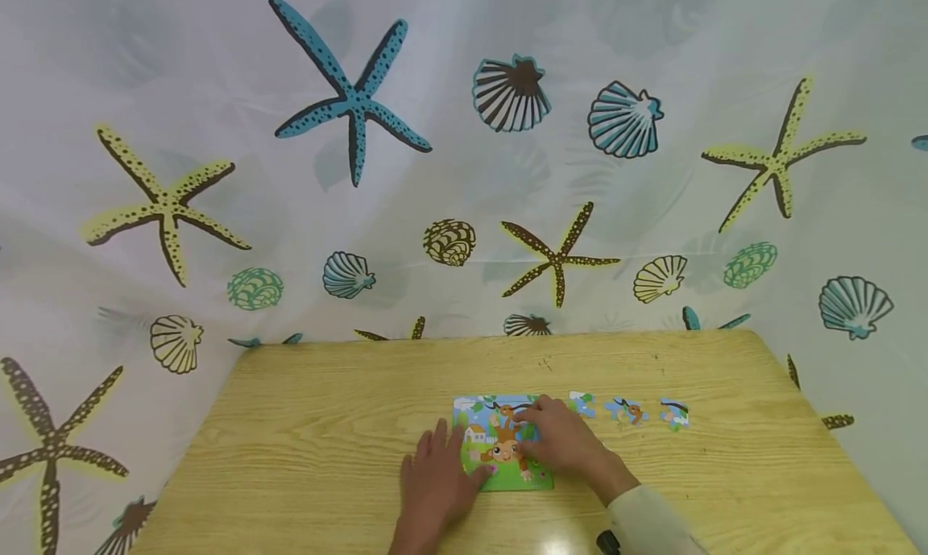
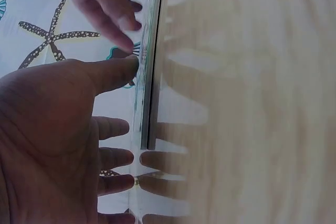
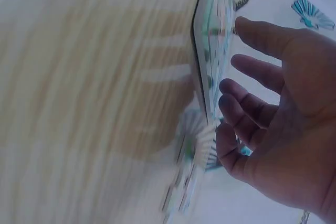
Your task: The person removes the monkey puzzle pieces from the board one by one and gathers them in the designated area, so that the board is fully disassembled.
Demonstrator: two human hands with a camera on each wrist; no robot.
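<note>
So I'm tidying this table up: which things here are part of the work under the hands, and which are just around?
In the work:
puzzle board
left hand
right hand
three loose pieces

Just around:
wooden table
starfish curtain

No writing anywhere — nothing legible to read.

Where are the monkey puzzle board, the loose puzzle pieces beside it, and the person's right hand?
monkey puzzle board (image 1: 500, 478): head view, on its green bottom edge.
loose puzzle pieces (image 1: 627, 411): head view, on the middle piece of the row.
right hand (image 1: 565, 438): head view, on the back of the hand.
</note>
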